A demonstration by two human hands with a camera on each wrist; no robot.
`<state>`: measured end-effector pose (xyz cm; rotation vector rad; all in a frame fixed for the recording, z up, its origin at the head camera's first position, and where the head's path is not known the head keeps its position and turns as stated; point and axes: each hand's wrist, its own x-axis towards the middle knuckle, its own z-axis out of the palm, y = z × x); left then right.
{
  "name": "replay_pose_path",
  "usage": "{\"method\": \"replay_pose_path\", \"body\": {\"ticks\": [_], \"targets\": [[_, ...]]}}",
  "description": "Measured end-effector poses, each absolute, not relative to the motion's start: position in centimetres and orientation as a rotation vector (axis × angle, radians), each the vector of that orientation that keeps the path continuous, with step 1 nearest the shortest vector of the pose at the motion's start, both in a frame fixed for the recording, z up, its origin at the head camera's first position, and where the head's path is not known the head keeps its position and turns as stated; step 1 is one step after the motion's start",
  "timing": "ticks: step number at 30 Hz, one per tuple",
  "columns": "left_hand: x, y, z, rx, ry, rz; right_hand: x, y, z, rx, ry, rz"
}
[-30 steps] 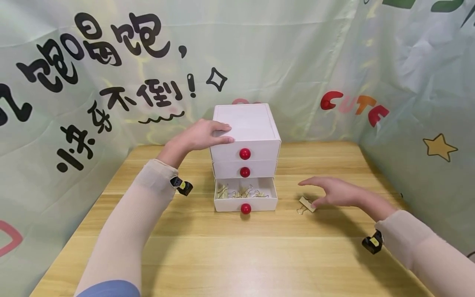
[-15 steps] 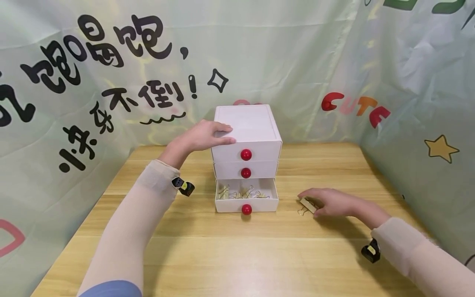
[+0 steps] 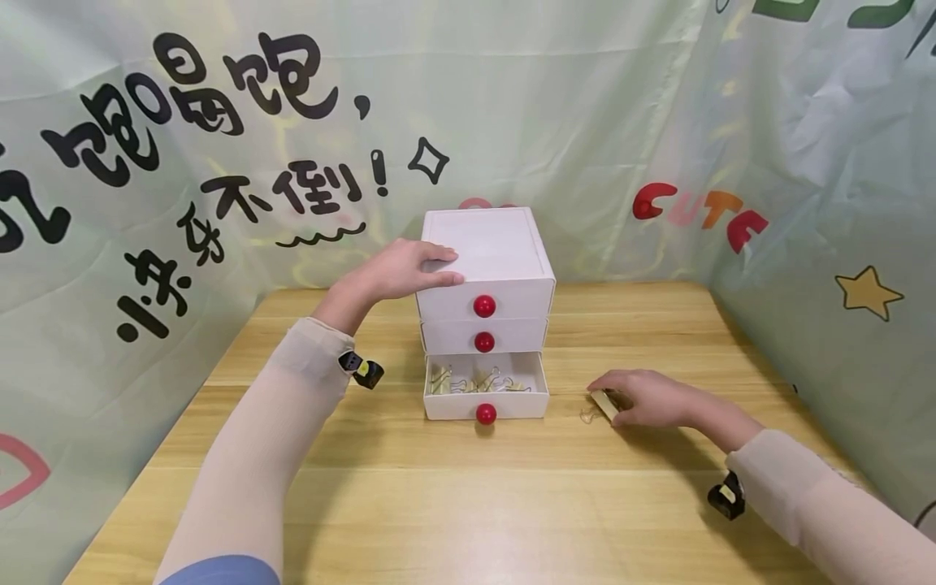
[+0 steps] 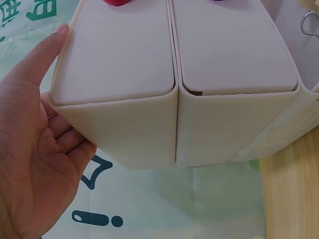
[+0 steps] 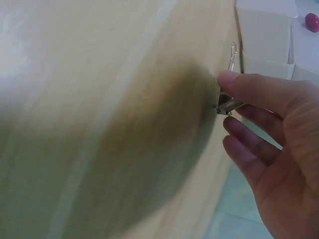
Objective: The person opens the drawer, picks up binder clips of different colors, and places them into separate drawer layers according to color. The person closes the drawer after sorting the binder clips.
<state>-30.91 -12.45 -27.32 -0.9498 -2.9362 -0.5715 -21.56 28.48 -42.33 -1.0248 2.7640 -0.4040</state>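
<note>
My left hand point(image 3: 402, 268) rests on the top left edge of a small white drawer unit point(image 3: 490, 240), its thumb near the front edge in the left wrist view. The bottom drawer point(image 3: 446, 405) stands pulled out, with several gold binder clips point(image 3: 486, 379) lying in it. To the right of the unit, my right hand point(image 3: 654, 398) pinches a gold binder clip point(image 3: 604, 404) between thumb and fingers, at or close to the tabletop. In the right wrist view the thumb covers part of this binder clip point(image 5: 227, 103), and one wire handle sticks out past it.
The two upper drawers are closed, each with a round red knob point(image 3: 484, 306). Another red knob point(image 3: 486, 414) fronts the bottom drawer. Everything stands on a wooden table point(image 3: 468, 504). A pale printed cloth point(image 3: 570, 122) hangs behind and along the sides.
My right hand has come down onto the binder clip and now pinches it, and the clip has turned slightly. My left hand stays on the drawer unit.
</note>
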Motion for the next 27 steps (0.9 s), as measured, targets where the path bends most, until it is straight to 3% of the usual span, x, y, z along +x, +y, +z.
{"method": "replay_pose_path", "body": {"ticks": [27], "targets": [[-30.7, -12.3, -27.3, -0.947, -2.936, -0.56, -21.8, 22.7, -37.4, -1.13, 2.859, -0.508]]}}
